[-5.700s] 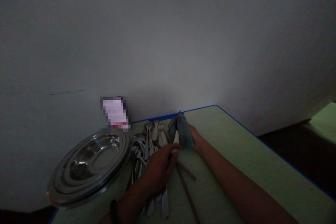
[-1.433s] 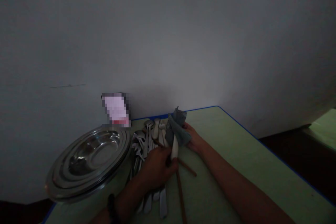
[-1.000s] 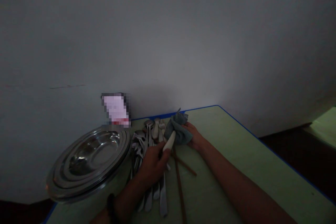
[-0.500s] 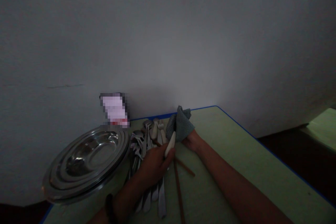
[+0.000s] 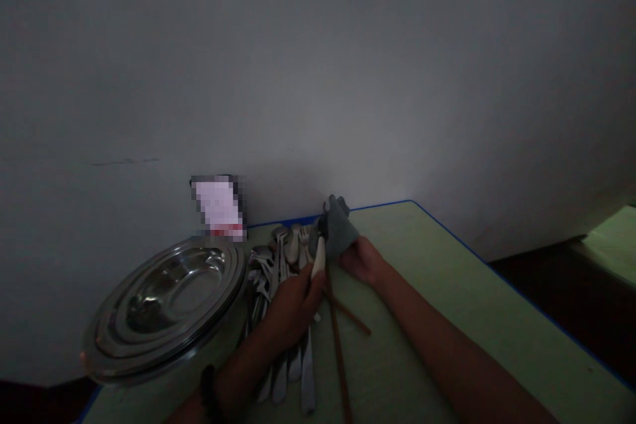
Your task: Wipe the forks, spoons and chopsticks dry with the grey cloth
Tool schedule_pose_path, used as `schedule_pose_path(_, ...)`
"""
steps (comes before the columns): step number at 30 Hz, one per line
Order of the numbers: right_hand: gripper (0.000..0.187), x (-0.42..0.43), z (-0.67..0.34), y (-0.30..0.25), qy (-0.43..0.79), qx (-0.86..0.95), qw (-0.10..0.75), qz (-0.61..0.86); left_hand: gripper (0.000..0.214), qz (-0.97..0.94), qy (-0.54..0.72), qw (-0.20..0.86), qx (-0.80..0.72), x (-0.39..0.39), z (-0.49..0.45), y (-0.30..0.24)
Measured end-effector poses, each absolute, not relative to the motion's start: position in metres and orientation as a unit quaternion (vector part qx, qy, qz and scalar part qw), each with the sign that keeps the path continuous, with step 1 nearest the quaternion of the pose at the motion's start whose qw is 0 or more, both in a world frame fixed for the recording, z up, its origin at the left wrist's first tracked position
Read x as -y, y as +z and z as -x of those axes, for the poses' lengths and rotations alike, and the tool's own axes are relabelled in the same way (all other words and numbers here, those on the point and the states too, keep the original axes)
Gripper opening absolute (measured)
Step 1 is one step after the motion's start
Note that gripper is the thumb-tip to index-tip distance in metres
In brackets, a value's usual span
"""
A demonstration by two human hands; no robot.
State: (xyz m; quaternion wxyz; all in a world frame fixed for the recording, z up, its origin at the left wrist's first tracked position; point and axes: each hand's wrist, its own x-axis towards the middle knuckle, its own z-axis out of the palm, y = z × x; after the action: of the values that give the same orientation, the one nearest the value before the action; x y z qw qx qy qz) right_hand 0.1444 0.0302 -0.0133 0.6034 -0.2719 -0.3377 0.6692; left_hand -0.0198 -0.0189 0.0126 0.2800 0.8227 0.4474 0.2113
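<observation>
- White-handled utensil point(image 5: 318, 258): now stands more upright, nearer the desk's point(image 5: 427, 252) far edge, its dark neck showing where the cloth point(image 5: 340, 230) hid it.
- Cloth: shifted slightly toward the desk's left edge.
- Right hand point(image 5: 366, 261): now less covered, more of its fingers showing.

Stacked metal dishes point(image 5: 173, 305) sat by the left edge of the counter point(image 5: 422, 258), a pixelated screen point(image 5: 218, 202) stood tilted behind them near the far edge, a grey wall point(image 5: 318, 79) with a thin dark streak point(image 5: 126, 161) rose beyond, another pale green surface point(image 5: 613, 245) lay past the right edge
</observation>
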Motion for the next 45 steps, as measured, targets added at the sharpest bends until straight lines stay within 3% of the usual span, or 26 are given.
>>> schedule_pose_path(11,0.018,-0.029,-0.139,-0.014,0.716,0.26,0.589,0.27,0.035,-0.878,0.177,0.207,-0.394,0.022,0.019,0.013)
schedule_pose_path(22,0.03,-0.032,-0.133,-0.003,0.708,0.263,0.606,0.248,0.025,-0.828,0.255,0.285,-0.41,0.023,0.021,0.011)
schedule_pose_path(26,0.024,-0.033,-0.138,-0.004,0.721,0.227,0.607,0.245,0.026,-0.806,0.331,0.307,-0.384,0.022,0.019,0.01)
schedule_pose_path(32,0.01,-0.028,-0.143,-0.01,0.729,0.21,0.596,0.263,0.021,-0.841,0.302,0.28,-0.35,0.027,0.022,0.016)
schedule_pose_path(36,0.02,-0.026,-0.138,0.002,0.731,0.204,0.601,0.252,0.031,-0.848,0.311,0.282,-0.324,0.028,0.024,0.016)
schedule_pose_path(45,0.031,-0.036,-0.138,0.001,0.735,0.227,0.601,0.216,0.028,-0.843,0.336,0.261,-0.33,0.022,0.021,0.008)
